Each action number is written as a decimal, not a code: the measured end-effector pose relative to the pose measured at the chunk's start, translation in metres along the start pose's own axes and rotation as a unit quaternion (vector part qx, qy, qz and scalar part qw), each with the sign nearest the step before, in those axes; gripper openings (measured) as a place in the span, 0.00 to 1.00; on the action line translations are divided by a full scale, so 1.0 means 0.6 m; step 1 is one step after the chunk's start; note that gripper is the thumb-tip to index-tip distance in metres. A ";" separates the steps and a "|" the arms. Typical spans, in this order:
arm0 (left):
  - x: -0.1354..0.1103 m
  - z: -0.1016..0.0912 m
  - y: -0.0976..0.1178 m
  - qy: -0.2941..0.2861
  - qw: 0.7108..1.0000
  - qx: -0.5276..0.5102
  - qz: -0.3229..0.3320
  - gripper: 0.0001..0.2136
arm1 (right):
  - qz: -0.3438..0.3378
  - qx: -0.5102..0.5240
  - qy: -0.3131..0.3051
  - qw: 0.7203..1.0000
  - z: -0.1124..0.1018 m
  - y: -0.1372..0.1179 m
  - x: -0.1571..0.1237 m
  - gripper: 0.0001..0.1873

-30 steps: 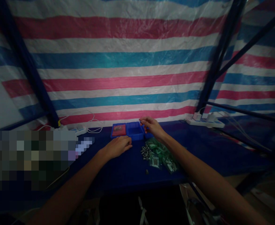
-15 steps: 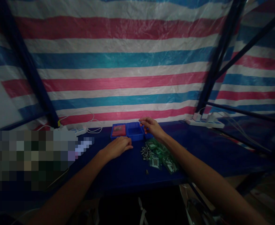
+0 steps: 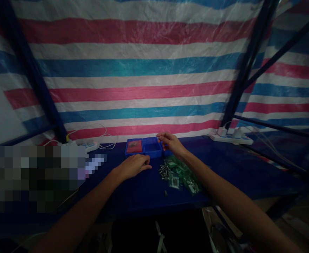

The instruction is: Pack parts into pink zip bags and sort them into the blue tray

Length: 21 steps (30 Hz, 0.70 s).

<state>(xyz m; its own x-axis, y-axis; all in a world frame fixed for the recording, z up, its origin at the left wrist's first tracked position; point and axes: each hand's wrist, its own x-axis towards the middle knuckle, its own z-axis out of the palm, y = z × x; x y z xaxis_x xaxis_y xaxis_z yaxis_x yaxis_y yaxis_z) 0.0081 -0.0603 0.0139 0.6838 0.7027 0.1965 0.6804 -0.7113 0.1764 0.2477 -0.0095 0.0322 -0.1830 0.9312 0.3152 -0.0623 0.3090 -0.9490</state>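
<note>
My left hand (image 3: 135, 165) rests on the blue table just in front of the left blue bin (image 3: 127, 153). Its fingers are curled and the thumb points right; a tiny pale spot shows between them, too small to name. Above the right side of the middle blue bin (image 3: 154, 154), my right hand (image 3: 170, 143) is closed in a pinch, with something small and dark at its fingertips. A pile of small metal parts (image 3: 165, 172) lies below it, beside green-tinted clear bags (image 3: 179, 167) with metal pieces inside. Red packets (image 3: 134, 146) fill the left bin.
Power strips stand at the back left (image 3: 92, 147) and back right (image 3: 232, 138), with white cables. One small dark piece (image 3: 166, 193) lies alone near the front edge. Blue frame posts (image 3: 245, 70) rise at both sides, before a striped sheet (image 3: 143, 66). Pixelation hides the left end.
My left thumb has moved slightly away from the curled fingers. The right hand keeps its pinch almost in place over the bin. The whole view has shifted very slightly.
</note>
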 end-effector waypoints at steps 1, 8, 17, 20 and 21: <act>0.000 0.000 0.000 0.001 1.000 0.005 0.000 0.10 | 0.000 0.000 0.000 1.000 0.000 0.000 0.000 0.14; 0.000 0.002 -0.002 0.000 1.000 0.029 -0.001 0.08 | 0.001 -0.001 -0.003 1.000 -0.001 0.003 0.001 0.15; 0.001 0.006 0.000 -0.002 1.000 0.029 0.004 0.08 | 0.000 -0.003 -0.010 1.000 0.000 0.004 0.000 0.15; 0.002 0.006 0.000 -0.005 1.000 0.025 -0.002 0.07 | 0.004 -0.003 -0.009 1.000 -0.001 0.005 0.002 0.15; 0.002 0.006 0.000 -0.004 1.000 0.025 -0.004 0.07 | 0.006 -0.002 -0.009 1.000 -0.002 0.006 0.002 0.14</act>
<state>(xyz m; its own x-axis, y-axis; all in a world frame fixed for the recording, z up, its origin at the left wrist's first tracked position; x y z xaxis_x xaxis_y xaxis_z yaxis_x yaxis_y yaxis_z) 0.0099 -0.0590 0.0108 0.6800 0.7090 0.1868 0.6983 -0.7040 0.1298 0.2483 -0.0069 0.0294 -0.2006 0.9313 0.3041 -0.0553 0.2992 -0.9526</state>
